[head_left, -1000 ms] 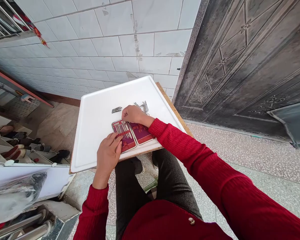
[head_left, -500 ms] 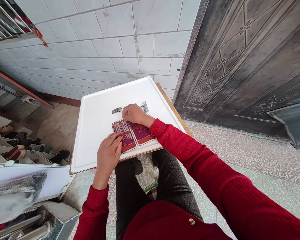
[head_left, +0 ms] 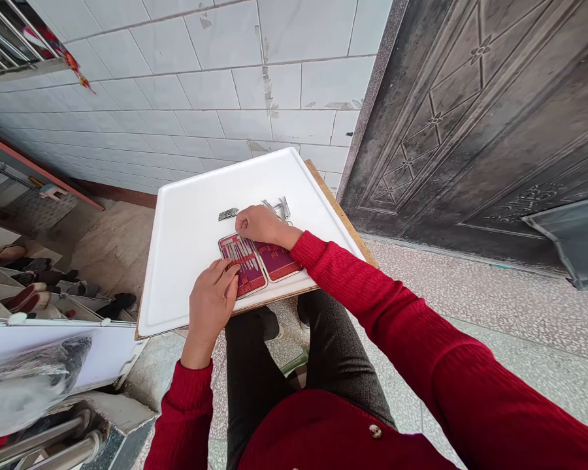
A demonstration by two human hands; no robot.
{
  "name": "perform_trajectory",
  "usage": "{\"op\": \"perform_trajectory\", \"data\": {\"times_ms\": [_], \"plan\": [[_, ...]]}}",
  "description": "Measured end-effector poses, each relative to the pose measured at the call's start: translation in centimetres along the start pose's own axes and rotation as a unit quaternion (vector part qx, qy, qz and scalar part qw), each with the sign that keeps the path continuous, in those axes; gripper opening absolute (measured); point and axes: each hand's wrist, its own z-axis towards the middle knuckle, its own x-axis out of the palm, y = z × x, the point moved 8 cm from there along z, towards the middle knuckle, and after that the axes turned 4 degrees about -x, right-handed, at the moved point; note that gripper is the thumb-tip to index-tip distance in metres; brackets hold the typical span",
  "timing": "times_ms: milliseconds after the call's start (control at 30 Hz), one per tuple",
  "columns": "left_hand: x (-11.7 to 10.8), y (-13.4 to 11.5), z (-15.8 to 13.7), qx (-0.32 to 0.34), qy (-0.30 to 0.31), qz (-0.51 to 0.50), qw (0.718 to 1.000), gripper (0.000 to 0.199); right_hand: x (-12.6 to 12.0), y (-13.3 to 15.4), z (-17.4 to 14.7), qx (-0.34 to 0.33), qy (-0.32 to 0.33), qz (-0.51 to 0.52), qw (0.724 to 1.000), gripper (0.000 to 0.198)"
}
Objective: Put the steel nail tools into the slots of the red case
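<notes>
An open manicure case [head_left: 249,286], red and purple inside, lies on the white tabletop [head_left: 186,261] near its front edge. Slim metal manicure tools [head_left: 245,251] sit in a row under a strap in its left half. My left hand [head_left: 212,297] grips this half at its left side, fingers resting over the strap and tools. Above the case's top edge, my right hand [head_left: 259,224] is closed in a pinch; whatever is between its fingertips is hidden. Beyond that hand lie loose metal clippers and tools [head_left: 281,207], partly covered by it. The case's right half is partly under my right wrist.
A small dark patterned piece [head_left: 228,214] lies on the tabletop left of my right hand. The tabletop rests on a wooden board [head_left: 340,212]. A tiled wall [head_left: 191,124] stands behind, a dark metal door [head_left: 451,130] at right, a shoe rack [head_left: 53,303] at left.
My right hand stays pinched at the top of the case and has shifted only slightly left. My left hand holds its place on the case.
</notes>
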Motion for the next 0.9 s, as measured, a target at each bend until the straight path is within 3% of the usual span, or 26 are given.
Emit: {"op": "perform_trajectory", "data": {"times_ms": [167,333,467,667,800,900], "plan": [[0.0,-0.1,0.0,0.003,0.001,0.002,1.000,0.031,-0.1,-0.4,0.2,0.008,-0.021,-0.008,1.000,0.019],[-0.1,-0.1,-0.1,0.012,-0.011,0.006,1.000,0.030,-1.3,-1.2,0.4,0.014,-0.086,0.003,0.996,0.019],[-0.1,-0.2,-0.1,0.018,-0.013,0.007,1.000,0.028,-4.1,-2.7,0.4,0.021,-0.177,0.047,0.983,0.015],[-0.1,-0.2,-0.1,0.017,-0.007,0.008,1.000,0.030,-8.6,-7.3,0.0,0.076,-0.315,0.118,0.938,0.015],[-0.1,-0.2,-0.2,0.018,-0.009,0.014,1.000,0.030,-8.3,-8.5,0.0,0.109,-0.307,0.112,0.939,0.015],[-0.1,-0.3,-0.2,0.020,-0.013,0.018,1.000,0.029,-6.4,-6.8,0.3,0.085,-0.249,0.068,0.962,0.016]]}}
